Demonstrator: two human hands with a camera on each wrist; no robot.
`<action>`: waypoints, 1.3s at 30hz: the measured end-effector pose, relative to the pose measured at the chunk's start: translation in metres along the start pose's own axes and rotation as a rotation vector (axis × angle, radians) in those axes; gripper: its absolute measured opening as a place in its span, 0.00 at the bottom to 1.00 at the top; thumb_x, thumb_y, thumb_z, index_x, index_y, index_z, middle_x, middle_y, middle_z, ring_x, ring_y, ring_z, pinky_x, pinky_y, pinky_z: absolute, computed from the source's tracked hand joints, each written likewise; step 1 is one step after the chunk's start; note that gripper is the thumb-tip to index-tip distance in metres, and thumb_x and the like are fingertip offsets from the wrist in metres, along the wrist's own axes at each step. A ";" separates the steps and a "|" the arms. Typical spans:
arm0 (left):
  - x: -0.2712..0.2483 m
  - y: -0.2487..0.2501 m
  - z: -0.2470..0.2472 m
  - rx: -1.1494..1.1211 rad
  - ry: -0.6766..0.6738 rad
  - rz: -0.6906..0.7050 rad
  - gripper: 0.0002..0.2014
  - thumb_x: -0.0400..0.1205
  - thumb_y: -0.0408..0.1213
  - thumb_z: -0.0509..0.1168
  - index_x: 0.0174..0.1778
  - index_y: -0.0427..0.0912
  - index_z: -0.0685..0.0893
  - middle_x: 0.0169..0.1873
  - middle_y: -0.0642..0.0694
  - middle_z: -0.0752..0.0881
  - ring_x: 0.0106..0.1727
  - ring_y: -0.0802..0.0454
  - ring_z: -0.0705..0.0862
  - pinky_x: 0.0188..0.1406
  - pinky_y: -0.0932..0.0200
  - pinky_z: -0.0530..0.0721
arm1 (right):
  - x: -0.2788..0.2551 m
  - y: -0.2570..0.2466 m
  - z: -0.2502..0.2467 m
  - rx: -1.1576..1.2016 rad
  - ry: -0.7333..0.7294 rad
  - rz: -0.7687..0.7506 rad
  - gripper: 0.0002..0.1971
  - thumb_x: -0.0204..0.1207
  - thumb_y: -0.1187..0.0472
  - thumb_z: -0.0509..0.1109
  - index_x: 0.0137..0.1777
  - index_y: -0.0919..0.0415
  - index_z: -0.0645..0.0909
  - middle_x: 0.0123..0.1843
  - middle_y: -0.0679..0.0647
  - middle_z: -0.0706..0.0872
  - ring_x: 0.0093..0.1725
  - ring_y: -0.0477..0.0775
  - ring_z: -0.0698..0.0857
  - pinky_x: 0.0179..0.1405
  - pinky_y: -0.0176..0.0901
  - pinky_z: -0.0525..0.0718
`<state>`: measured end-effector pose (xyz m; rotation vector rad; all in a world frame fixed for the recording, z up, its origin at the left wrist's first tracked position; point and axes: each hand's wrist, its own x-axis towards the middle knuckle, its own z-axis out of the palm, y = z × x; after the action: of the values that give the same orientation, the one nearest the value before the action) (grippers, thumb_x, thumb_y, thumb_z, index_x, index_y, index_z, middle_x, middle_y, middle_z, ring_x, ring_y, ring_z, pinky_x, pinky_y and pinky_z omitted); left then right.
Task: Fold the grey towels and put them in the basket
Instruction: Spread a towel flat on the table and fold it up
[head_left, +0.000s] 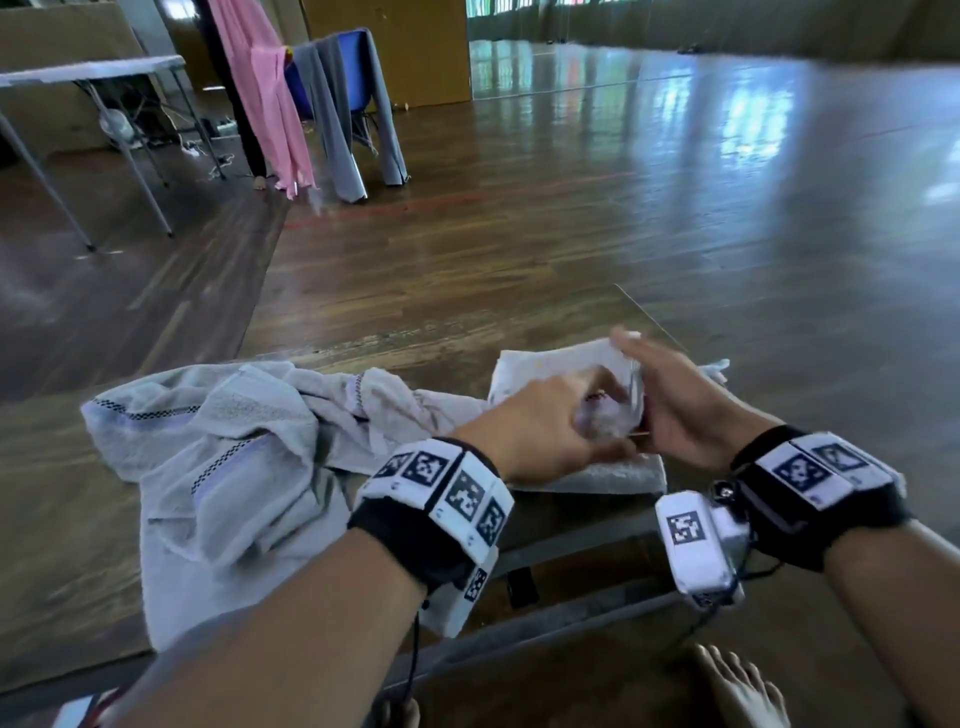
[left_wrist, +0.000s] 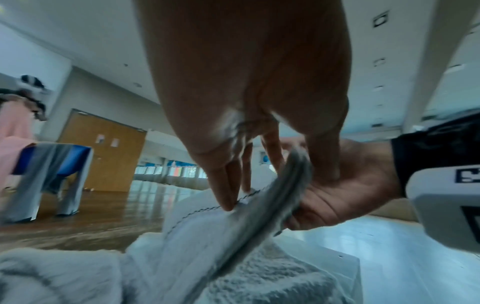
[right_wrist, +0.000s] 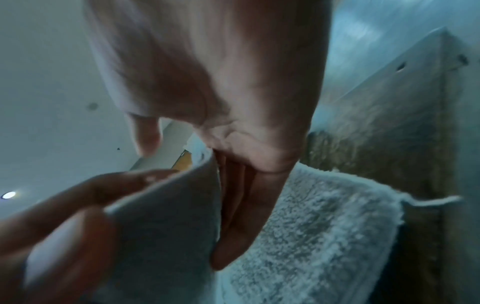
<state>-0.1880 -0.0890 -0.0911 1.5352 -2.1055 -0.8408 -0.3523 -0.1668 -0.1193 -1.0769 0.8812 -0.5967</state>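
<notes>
A folded grey towel (head_left: 550, 364) lies on the low table (head_left: 587, 535) at the right. One flap of it (left_wrist: 272, 195) stands up between my two hands. My left hand (head_left: 597, 410) pinches this flap, fingers on one side and thumb on the other; its fingertips (left_wrist: 228, 205) touch the stitched edge. My right hand (head_left: 639, 374) lies flat against the flap's other face with straight fingers (right_wrist: 241, 216). A second grey towel (head_left: 234, 452) lies crumpled on the table's left half and hangs over the near edge.
The table's near edge (head_left: 571, 613) runs just in front of my bare feet (head_left: 743, 691). Wooden floor (head_left: 623, 208) stretches beyond. Far left stand a blue chair draped with grey cloths (head_left: 353, 104), a hanging pink cloth (head_left: 265, 93) and a white folding table (head_left: 88, 70).
</notes>
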 end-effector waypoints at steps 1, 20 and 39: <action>0.004 0.002 0.007 0.056 -0.063 0.004 0.29 0.77 0.51 0.75 0.73 0.53 0.75 0.62 0.50 0.84 0.59 0.54 0.83 0.60 0.57 0.80 | -0.002 0.003 -0.005 -0.002 0.029 -0.035 0.16 0.83 0.53 0.69 0.49 0.67 0.88 0.46 0.63 0.93 0.38 0.57 0.92 0.33 0.44 0.88; 0.032 -0.005 0.034 0.390 -0.215 -0.138 0.30 0.72 0.40 0.79 0.71 0.52 0.79 0.70 0.49 0.75 0.70 0.47 0.76 0.68 0.45 0.80 | 0.003 0.018 -0.041 -1.016 0.482 -0.105 0.08 0.72 0.58 0.80 0.46 0.54 0.85 0.45 0.49 0.86 0.48 0.51 0.84 0.41 0.37 0.76; 0.037 -0.027 0.004 0.348 0.061 -0.176 0.11 0.77 0.43 0.75 0.54 0.52 0.88 0.63 0.47 0.77 0.65 0.50 0.78 0.69 0.45 0.78 | 0.005 0.027 -0.027 -1.116 0.410 0.040 0.14 0.73 0.60 0.77 0.55 0.56 0.78 0.57 0.57 0.83 0.47 0.51 0.83 0.34 0.38 0.74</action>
<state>-0.1831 -0.1290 -0.1139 1.9187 -2.1802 -0.4900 -0.3723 -0.1740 -0.1515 -1.9555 1.6760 -0.2546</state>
